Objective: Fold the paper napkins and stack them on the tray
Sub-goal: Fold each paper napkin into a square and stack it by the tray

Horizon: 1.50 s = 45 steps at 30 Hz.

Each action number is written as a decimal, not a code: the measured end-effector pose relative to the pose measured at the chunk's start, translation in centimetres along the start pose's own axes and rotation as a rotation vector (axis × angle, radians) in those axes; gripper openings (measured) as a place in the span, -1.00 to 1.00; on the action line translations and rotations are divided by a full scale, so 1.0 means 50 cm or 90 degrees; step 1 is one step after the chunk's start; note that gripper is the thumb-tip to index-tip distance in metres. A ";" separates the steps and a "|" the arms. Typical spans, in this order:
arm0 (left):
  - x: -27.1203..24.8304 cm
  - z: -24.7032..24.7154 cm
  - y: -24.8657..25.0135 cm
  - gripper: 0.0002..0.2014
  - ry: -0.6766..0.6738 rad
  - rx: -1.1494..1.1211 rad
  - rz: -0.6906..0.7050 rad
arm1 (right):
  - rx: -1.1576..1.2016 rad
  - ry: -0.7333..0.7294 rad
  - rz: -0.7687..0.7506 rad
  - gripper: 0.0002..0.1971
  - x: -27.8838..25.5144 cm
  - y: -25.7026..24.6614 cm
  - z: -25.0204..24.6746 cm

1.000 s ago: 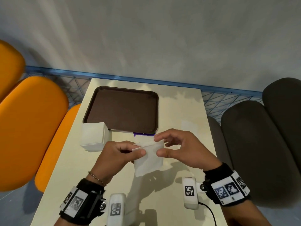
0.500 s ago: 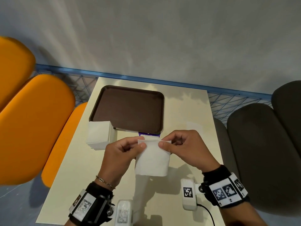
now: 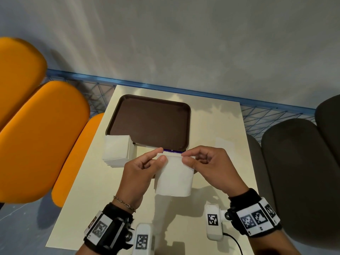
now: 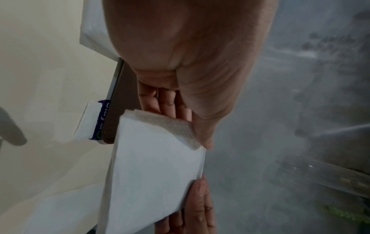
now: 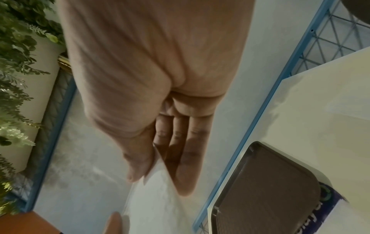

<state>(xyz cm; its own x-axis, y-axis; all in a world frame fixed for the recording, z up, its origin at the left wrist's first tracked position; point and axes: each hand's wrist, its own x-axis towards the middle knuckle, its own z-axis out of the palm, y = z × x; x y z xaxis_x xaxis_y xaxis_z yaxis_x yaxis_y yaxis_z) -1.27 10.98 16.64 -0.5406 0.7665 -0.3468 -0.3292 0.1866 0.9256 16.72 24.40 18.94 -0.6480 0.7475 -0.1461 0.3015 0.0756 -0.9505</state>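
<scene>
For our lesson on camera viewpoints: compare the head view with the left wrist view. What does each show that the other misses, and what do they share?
Only the head view shows the stack of white paper napkins beside the tray, the orange seat cushions, the dark grey seat cushions and the wrist-worn cameras.

Only the left wrist view shows the napkin's dotted embossing and layered edge up close.

Both show the white paper napkin pinched by the left hand and right hand, the brown plastic tray and the cream table.
</scene>
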 end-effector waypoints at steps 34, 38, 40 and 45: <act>0.033 -0.025 -0.053 -0.91 0.105 0.124 0.051 | 0.149 -0.028 0.196 -0.54 0.030 0.049 0.067; 0.038 -0.033 -0.062 -0.92 0.122 0.143 0.056 | 0.153 0.009 0.217 -0.57 0.034 0.059 0.081; 0.042 -0.037 -0.068 -0.92 0.141 0.149 0.053 | 0.160 -0.001 0.227 -0.54 0.038 0.064 0.089; 0.055 -0.059 -0.079 -0.93 0.151 0.179 0.055 | 0.162 -0.016 0.235 -0.53 0.043 0.067 0.103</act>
<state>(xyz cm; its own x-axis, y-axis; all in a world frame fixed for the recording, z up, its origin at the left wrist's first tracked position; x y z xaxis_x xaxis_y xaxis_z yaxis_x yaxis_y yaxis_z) -3.78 10.55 11.59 -0.7322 0.6293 -0.2605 -0.0668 0.3143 0.9470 12.72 22.87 14.01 -0.5462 0.6778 -0.4922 0.3364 -0.3606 -0.8699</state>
